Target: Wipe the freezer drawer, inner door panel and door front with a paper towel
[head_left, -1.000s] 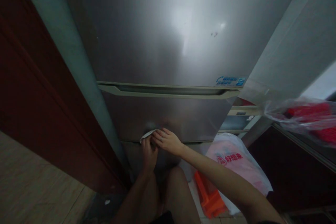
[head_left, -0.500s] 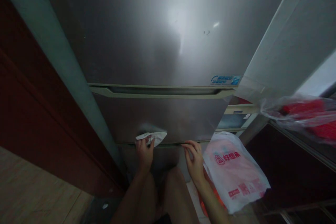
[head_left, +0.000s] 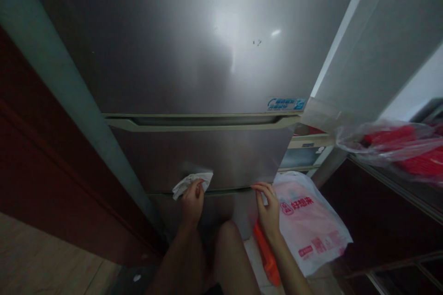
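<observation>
My left hand [head_left: 194, 200] pinches a crumpled white tissue or cloth [head_left: 185, 183] against the bottom part of the fridge's middle door [head_left: 221, 152]. Its fingers are closed, and part of the white piece spreads out beyond them on both sides. At the right end of that door's lower edge is my right hand [head_left: 268, 205], its bent fingertips gripping the edge and the thumb curled beneath. Below the edge lies the lowest fridge panel [head_left: 214, 212], partly covered by my arms and knees.
A white plastic bag [head_left: 311, 226] with red print stands right of my right arm, beside an orange item [head_left: 266, 253]. Clear plastic with red contents [head_left: 401, 143] juts in from the right. A dark red door or panel [head_left: 51, 147] borders the left side.
My left hand and the white piece have shifted slightly along the door's lower edge, and the wrist has turned. My right hand has slid a little to the right. The camera view has moved slightly.
</observation>
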The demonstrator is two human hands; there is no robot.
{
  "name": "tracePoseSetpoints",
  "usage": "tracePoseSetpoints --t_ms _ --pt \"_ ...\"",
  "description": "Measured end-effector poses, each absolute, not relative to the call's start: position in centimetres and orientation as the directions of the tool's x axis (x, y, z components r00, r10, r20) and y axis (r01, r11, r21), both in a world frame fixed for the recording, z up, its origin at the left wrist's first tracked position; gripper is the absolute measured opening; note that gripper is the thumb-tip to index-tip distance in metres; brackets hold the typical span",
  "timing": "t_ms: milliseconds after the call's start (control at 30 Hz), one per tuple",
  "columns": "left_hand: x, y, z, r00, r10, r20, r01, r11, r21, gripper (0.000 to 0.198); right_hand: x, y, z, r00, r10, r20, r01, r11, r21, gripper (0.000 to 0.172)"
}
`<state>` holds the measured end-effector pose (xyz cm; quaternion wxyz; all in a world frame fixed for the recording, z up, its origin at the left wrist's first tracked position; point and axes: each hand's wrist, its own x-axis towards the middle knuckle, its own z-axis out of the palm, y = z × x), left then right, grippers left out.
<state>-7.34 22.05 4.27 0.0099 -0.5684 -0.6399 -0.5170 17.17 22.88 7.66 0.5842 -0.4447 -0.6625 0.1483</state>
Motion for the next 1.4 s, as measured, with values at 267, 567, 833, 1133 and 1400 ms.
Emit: tracePoseSetpoints --t_ms 267,567,833,1133,1400 --pt "-4.3 22.7 4.0 -0.454 0.621 0.639 0.785 -0.060 0.616 0.026 17.9 21.7 6.4 0.092 0.793 0.602 0.366 0.536 -0.761 0.020" --pt "-4.6 22.8 4.1 -0.478 0.593 0.648 0.750 -0.108 0.652 0.032 19.2 20.6 4.5 0.137 0.817 0.560 0.340 0.492 -0.801 0.019" --pt "-4.7 23.1 4.1 -0.558 0.562 0.610 0.668 -0.132 0.732 0.025 20.3 21.4 5.3 0.139 0.803 0.579 0.367 0.501 -0.784 0.018" --pt "-6.2 23.1 7.6 -0.654 0.492 0.575 0.541 -0.227 0.810 0.020 20.4 25.0 11.1 0.208 0.618 0.758 0.487 0.606 -0.629 0.019" --pt "-7.6 24.6 18.7 -0.529 0.379 0.759 0.702 -0.307 0.643 0.022 18.4 29.1 16.6 0.166 0.494 0.853 0.510 0.698 -0.503 0.022"
